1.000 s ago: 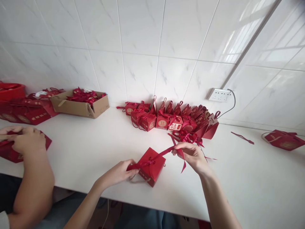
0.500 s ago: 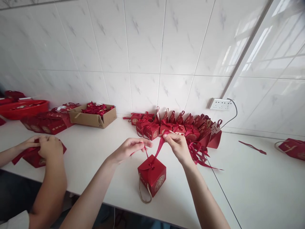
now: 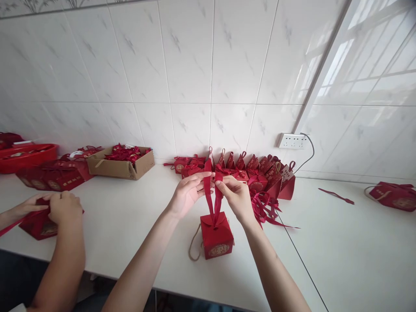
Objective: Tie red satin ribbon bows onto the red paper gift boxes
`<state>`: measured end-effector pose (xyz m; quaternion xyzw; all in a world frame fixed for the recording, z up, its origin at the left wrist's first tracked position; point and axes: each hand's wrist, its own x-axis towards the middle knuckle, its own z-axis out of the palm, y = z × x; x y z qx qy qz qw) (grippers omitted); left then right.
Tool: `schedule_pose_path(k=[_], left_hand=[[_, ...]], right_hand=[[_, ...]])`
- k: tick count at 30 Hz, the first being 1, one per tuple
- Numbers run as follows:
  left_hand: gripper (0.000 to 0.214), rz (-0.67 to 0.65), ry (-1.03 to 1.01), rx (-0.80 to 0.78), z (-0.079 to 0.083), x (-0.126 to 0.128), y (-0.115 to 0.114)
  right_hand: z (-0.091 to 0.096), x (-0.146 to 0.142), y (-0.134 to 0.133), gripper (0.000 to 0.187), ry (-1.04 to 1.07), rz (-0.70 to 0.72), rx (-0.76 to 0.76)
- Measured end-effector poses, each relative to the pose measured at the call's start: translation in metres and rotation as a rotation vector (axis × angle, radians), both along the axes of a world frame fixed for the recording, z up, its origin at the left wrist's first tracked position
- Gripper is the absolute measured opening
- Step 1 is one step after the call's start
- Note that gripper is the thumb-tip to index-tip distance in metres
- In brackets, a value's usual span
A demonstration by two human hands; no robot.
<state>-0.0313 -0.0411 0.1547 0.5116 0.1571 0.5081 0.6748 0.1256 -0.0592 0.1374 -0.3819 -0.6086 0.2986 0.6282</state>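
Left hand (image 3: pixel 187 194): at the ribbon (image 3: pixel 209 197); its grip I cannot tell
Right hand (image 3: pixel 237 195): pinches the ribbon
Box (image 3: pixel 217 240): on the bench (image 3: pixel 130 216), near side

Probably a small packing workroom: the long white tabletop (image 3: pixel 344 247) bears many matching red gift boxes (image 3: pixel 217 238) and a ribbon-filled carton (image 3: pixel 112 168); a co-worker (image 3: pixel 68 247) is on its left, a tiled wall (image 3: pixel 188 52) behind it.

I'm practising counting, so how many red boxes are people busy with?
2. The centre red box sits at the front, below its raised ribbon. The left red box is partly hidden by a co-worker's grip.
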Motion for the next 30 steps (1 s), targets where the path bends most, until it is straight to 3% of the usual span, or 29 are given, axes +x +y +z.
schedule_pose_path(k=[13,21,27,30], left_hand=[[0.023,0.028,0.037,0.02,0.002,0.004,0.001],[0.025,-0.008,0.066,0.142,0.005,0.011,-0.001],[0.013,0.055,0.036,0.109,0.012,0.006,-0.004],[0.041,0.021,0.066,0.102,0.011,-0.019,-0.003]], right_hand=[[0.005,0.001,0.004,0.03,0.199,0.044,-0.094],[0.007,0.002,0.008,0.03,0.225,0.091,-0.129],[0.008,0.018,-0.003,0.04,0.122,0.08,-0.087],[-0.003,0.047,-0.017,0.057,0.06,0.26,-0.091]])
